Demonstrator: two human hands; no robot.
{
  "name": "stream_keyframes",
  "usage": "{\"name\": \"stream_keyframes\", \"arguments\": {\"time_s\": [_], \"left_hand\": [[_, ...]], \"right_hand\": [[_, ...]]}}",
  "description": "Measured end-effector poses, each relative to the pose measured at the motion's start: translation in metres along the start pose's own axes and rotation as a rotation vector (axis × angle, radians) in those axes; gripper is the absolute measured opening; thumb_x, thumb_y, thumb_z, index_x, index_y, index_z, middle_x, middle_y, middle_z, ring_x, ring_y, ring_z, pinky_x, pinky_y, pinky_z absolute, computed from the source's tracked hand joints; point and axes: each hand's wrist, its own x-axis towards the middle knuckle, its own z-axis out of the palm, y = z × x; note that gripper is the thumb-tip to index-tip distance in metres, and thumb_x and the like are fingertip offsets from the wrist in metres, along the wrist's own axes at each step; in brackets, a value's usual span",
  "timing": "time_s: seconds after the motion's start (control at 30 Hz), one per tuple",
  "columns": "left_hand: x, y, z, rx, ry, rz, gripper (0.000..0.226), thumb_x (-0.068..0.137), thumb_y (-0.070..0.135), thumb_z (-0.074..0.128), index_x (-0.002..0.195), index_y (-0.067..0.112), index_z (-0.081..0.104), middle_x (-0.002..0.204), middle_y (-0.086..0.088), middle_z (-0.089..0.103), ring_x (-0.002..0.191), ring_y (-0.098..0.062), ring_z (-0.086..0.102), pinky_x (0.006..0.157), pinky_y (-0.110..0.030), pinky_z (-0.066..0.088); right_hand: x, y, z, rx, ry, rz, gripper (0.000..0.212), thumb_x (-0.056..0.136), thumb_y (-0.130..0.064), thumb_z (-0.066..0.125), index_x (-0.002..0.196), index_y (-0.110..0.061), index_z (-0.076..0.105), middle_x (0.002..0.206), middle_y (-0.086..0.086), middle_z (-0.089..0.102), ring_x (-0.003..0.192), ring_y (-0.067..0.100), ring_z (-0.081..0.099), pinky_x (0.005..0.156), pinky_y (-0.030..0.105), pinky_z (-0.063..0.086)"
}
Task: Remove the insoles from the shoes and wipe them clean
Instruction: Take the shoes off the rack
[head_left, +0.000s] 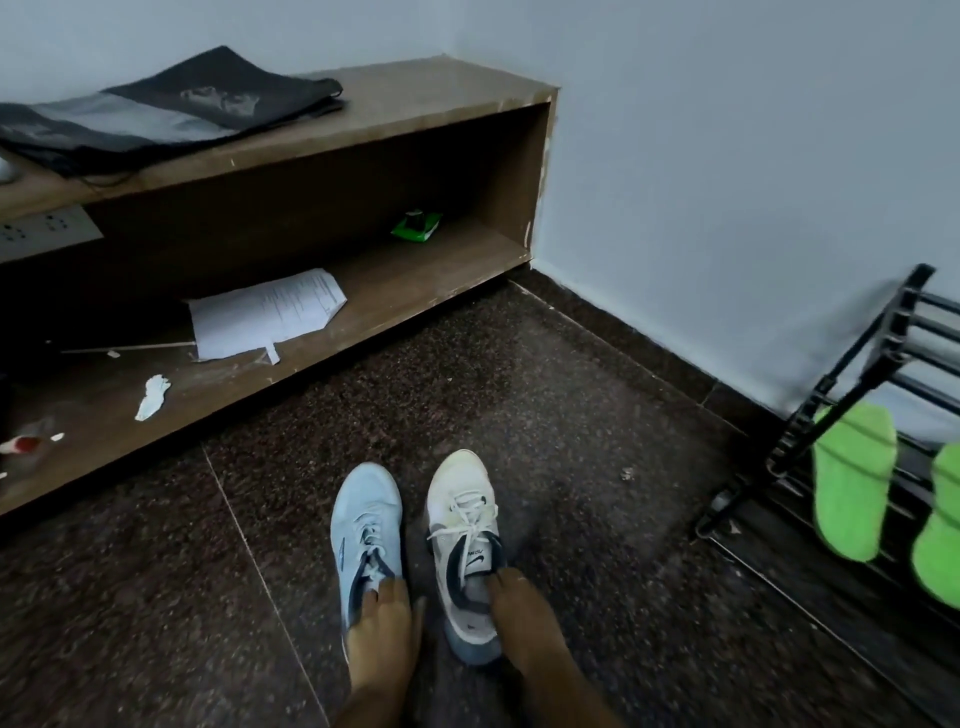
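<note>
Two sneakers stand side by side on the dark speckled floor, toes pointing away from me. The left shoe is pale blue with a dark collar. The right shoe is white and grey with white laces. My left hand reaches into the blue shoe's opening, fingers hooked over its heel collar. My right hand does the same at the white shoe, fingertips inside the opening and the thumb side on the heel. The insoles are hidden inside the shoes.
A low wooden shelf unit runs along the wall on the left, holding papers, a crumpled white tissue and a green packet. A black shoe rack with green slippers stands at the right.
</note>
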Motion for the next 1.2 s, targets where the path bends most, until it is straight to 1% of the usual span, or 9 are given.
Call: {"name": "stream_keyframes", "arguments": {"time_s": [0.07, 0.13, 0.2, 0.37, 0.53, 0.6, 0.73, 0.97, 1.2], "left_hand": [[0.008, 0.011, -0.004, -0.019, 0.063, 0.054, 0.022, 0.066, 0.022, 0.076, 0.069, 0.007, 0.06, 0.061, -0.011, 0.059, 0.051, -0.03, 0.061, 0.032, -0.033, 0.044], [0.009, 0.032, -0.025, -0.022, 0.181, 0.155, 0.012, 0.072, 0.022, 0.063, 0.072, 0.01, 0.062, 0.062, -0.011, 0.062, 0.053, -0.029, 0.062, 0.037, -0.033, 0.048], [0.013, 0.054, -0.04, 0.014, 0.297, 0.263, 0.033, 0.078, 0.027, 0.044, 0.081, 0.007, 0.071, 0.077, -0.014, 0.07, 0.066, -0.031, 0.068, 0.052, -0.037, 0.056], [0.022, 0.132, -0.082, 0.022, 0.416, 0.458, 0.073, 0.103, 0.03, 0.002, 0.112, 0.001, 0.068, 0.12, -0.018, 0.065, 0.107, -0.03, 0.065, 0.096, -0.041, 0.036], [0.004, 0.23, -0.132, -0.027, 0.497, 0.627, 0.06, 0.103, 0.025, 0.013, 0.118, -0.001, 0.064, 0.127, -0.019, 0.061, 0.113, -0.029, 0.062, 0.101, -0.037, 0.029], [-0.005, 0.267, -0.149, -0.047, 0.553, 0.686, 0.053, 0.098, 0.025, 0.024, 0.121, -0.002, 0.062, 0.13, -0.018, 0.058, 0.117, -0.028, 0.06, 0.105, -0.035, 0.026], [-0.026, 0.334, -0.182, -0.083, 0.602, 0.746, 0.064, 0.104, 0.025, 0.003, 0.128, -0.002, 0.056, 0.135, -0.016, 0.055, 0.122, -0.027, 0.055, 0.113, -0.032, 0.01], [-0.072, 0.44, -0.212, -0.135, 0.694, 0.954, 0.052, 0.091, 0.025, 0.027, 0.128, 0.003, 0.057, 0.136, -0.012, 0.054, 0.123, -0.022, 0.055, 0.103, -0.036, 0.042], [-0.13, 0.529, -0.204, -0.093, 0.512, 1.098, 0.052, 0.09, 0.026, 0.028, 0.125, 0.006, 0.061, 0.132, -0.008, 0.059, 0.12, -0.018, 0.058, 0.098, -0.033, 0.046]], "right_hand": [[0.0, 0.009, -0.026, -0.053, 0.278, -0.002, 0.034, 0.072, -0.013, 0.073, 0.104, -0.006, 0.064, 0.104, 0.013, 0.064, 0.095, 0.025, 0.061, 0.08, 0.028, 0.048], [-0.016, 0.02, -0.044, -0.103, 0.268, -0.036, 0.039, 0.036, -0.022, 0.09, 0.068, -0.016, 0.069, 0.068, 0.002, 0.065, 0.06, 0.015, 0.063, 0.053, 0.019, 0.048], [-0.026, 0.031, -0.068, -0.149, 0.376, -0.028, 0.044, 0.019, -0.018, 0.09, 0.053, -0.016, 0.062, 0.056, -0.001, 0.059, 0.047, 0.013, 0.058, 0.044, 0.017, 0.043], [-0.064, 0.067, -0.136, -0.309, 0.662, 0.077, 0.042, 0.034, -0.018, 0.09, 0.07, -0.012, 0.069, 0.068, 0.003, 0.065, 0.066, 0.016, 0.066, 0.069, 0.024, 0.05], [-0.107, 0.105, -0.197, -0.35, 0.715, 0.169, 0.041, 0.078, -0.026, 0.042, 0.099, -0.005, 0.071, 0.101, 0.009, 0.07, 0.1, 0.023, 0.065, 0.087, 0.038, 0.05], [-0.13, 0.12, -0.218, -0.382, 0.716, 0.25, 0.049, 0.086, -0.028, 0.031, 0.105, -0.003, 0.068, 0.11, 0.012, 0.067, 0.105, 0.026, 0.062, 0.1, 0.04, 0.034], [-0.177, 0.145, -0.258, -0.397, 0.737, 0.418, 0.068, 0.1, -0.027, 0.001, 0.117, 0.001, 0.06, 0.123, 0.016, 0.059, 0.114, 0.03, 0.056, 0.107, 0.038, 0.009], [-0.256, 0.202, -0.308, -0.381, 0.901, 0.611, 0.054, 0.095, -0.029, 0.021, 0.123, 0.001, 0.055, 0.129, 0.015, 0.054, 0.119, 0.028, 0.052, 0.105, 0.04, 0.021], [-0.33, 0.275, -0.322, -0.399, 0.985, 0.777, 0.053, 0.088, -0.027, 0.029, 0.12, 0.005, 0.056, 0.126, 0.02, 0.056, 0.115, 0.033, 0.055, 0.096, 0.052, 0.035]]}}
